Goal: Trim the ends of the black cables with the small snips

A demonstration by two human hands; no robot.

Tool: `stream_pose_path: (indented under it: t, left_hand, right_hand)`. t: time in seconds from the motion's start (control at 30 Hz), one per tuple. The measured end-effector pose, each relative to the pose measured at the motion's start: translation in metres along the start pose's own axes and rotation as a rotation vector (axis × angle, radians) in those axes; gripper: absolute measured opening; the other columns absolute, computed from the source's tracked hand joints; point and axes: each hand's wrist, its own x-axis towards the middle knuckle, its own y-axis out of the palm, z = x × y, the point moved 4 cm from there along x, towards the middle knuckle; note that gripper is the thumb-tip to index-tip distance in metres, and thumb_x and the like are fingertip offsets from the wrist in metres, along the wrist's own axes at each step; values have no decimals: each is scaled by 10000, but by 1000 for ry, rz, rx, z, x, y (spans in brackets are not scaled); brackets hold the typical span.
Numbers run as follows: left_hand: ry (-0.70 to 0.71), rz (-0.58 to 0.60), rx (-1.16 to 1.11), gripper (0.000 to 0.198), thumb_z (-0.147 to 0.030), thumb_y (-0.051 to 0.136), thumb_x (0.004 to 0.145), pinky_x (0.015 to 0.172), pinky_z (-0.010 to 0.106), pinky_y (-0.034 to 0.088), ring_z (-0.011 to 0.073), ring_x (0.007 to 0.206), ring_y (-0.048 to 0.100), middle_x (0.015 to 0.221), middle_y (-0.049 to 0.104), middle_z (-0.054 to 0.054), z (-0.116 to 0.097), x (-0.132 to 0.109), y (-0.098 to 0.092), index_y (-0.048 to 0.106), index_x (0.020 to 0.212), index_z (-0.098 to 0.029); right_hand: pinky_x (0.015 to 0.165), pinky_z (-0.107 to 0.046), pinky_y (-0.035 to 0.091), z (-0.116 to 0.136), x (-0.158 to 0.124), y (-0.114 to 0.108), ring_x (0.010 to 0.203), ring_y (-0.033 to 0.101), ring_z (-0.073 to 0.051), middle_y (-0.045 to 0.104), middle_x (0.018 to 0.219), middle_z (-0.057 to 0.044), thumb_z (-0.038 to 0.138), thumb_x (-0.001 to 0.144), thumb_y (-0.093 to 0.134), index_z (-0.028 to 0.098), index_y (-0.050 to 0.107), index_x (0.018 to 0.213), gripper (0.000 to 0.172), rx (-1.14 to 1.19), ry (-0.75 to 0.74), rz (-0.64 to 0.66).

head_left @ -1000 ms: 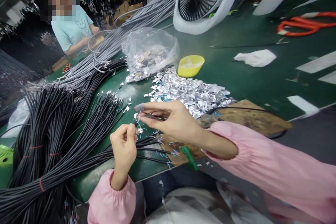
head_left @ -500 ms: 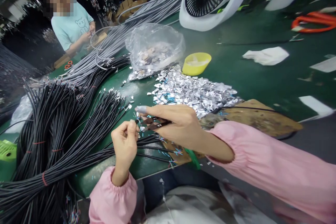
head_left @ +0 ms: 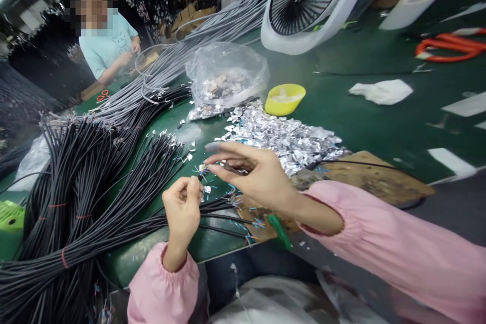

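Observation:
My left hand (head_left: 183, 208) is closed in a pinch on the end of a black cable (head_left: 201, 178), holding its stripped tip with foil upward. My right hand (head_left: 255, 174) is closed around small dark snips (head_left: 228, 167), whose tips touch the cable end just above my left fingers. Both wrists wear pink sleeves. A few loose black cables (head_left: 220, 217) run under my hands across the green table edge (head_left: 152, 253).
Big bundles of black cables (head_left: 76, 202) lie left, grey cables (head_left: 212, 30) behind. A foil scrap pile (head_left: 284, 136), plastic bag (head_left: 226, 76), yellow bowl (head_left: 284, 98), fan (head_left: 307, 0), wooden board (head_left: 364, 177), orange scissors (head_left: 448, 45). A person in a light blue shirt (head_left: 106, 45) works far left.
The snips, seen open half a second ago, have drawn together at the cable tip. My hands stay nearly in place; the view shifted slightly.

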Motion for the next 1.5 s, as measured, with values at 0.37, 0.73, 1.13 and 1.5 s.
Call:
stream_pose_path:
  t: [0.37,0.73,1.13,1.5]
  left_hand:
    - [-19,26,24,416,-502,536,792,407,182,272,57,425,366,481,435,-36,1,-1,2,543,579,-146]
    - [-32,20,30,382,-466,546,797,414,179,288,61,422,393,476,457,-35,1,-2,3,556,583,-150]
    - [0,-20,76,373,-462,530,811,443,191,307,73,460,407,507,457,-38,0,-2,5,533,603,-152]
    - [-5,-23,53,368,-456,541,800,411,184,276,62,426,386,494,469,-36,1,-2,4,546,597,-149]
  right_hand:
    - [624,-255,591,8,-6,-1,652,701,-164,740,774,-25,107,689,547,172,683,951,302,-258,-246,31]
    - [667,-267,603,0,0,0,686,710,-178,741,792,-49,185,705,603,130,662,1004,310,-23,-10,65]
    - [544,-229,513,12,-14,2,587,659,-133,721,700,-7,87,753,394,194,664,1033,404,-615,-559,135]
    - [573,-233,547,13,-6,0,625,689,-155,738,770,-26,118,718,558,156,657,992,294,-419,-362,0]
